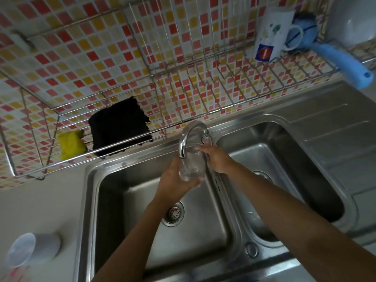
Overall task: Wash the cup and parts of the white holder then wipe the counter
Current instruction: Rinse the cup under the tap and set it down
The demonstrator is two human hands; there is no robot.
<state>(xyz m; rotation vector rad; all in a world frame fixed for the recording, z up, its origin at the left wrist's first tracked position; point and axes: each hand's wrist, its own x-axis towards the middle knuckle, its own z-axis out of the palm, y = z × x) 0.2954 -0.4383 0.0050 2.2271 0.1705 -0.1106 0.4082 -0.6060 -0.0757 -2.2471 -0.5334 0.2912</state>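
Note:
A clear glass cup [192,167] is under the spout of the chrome tap [186,139], over the left basin of the steel sink [230,224]. My left hand [173,183] grips the cup from below and the left. My right hand [216,157] rests on the cup's far side near the tap lever; whether it grips the cup is unclear. The white holder [33,250] lies on its side on the counter at the lower left.
A wire rack [154,110] hangs on the tiled wall above the sink. On it are a yellow sponge [71,144], a black cloth [120,127], a white mug [272,35] and a blue brush [339,58]. The drainboard [335,127] lies to the right.

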